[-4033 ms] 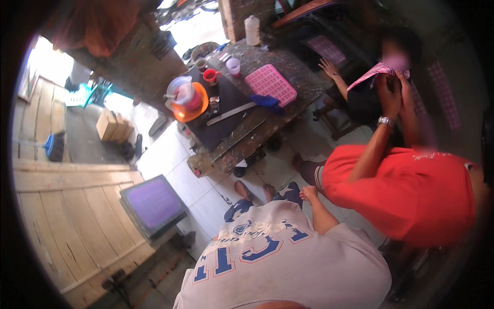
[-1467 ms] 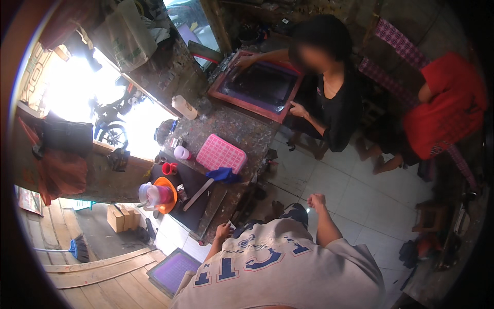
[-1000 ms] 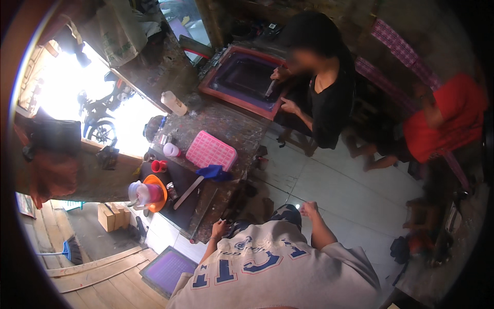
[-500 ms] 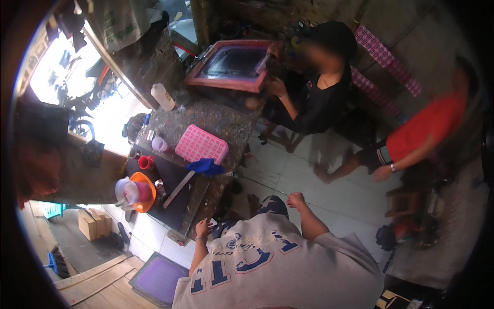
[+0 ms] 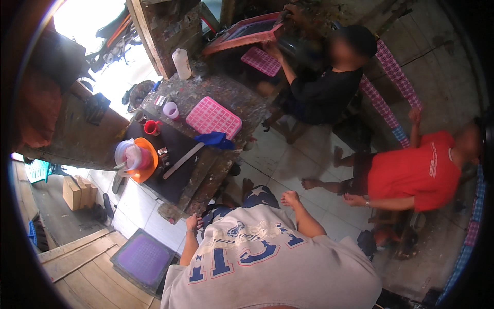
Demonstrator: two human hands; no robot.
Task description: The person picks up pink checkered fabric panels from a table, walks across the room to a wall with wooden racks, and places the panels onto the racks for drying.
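My left hand (image 5: 194, 222) is beside the near corner of the worktable (image 5: 206, 177), its fingers curled; whether anything is inside them is hidden. My right hand (image 5: 290, 199) is raised in a loose fist above the tiled floor, with nothing visible in it. On the table lie a pink checked sheet or stack (image 5: 213, 117), a blue cloth (image 5: 215, 140) and a long flat stick (image 5: 183, 161). At the table's left, a clear plastic jug (image 5: 128, 156) with pink contents rests on an orange dish (image 5: 149, 167). A red cup (image 5: 152, 127) and a lilac cup (image 5: 171, 110) stand nearby.
Across the table, a co-worker in black (image 5: 329, 95) holds a red-framed screen (image 5: 247, 33) tilted over another pink checked piece (image 5: 261, 61). A person in red (image 5: 411, 172) stands at right. A white bottle (image 5: 181, 64), purple screen (image 5: 144, 259) and cardboard box (image 5: 80, 192) are also around.
The co-worker's screen has been lifted, uncovering the pink checked piece beneath. The person in red has come further into view. My view has shifted; both my hands remain low, near my body.
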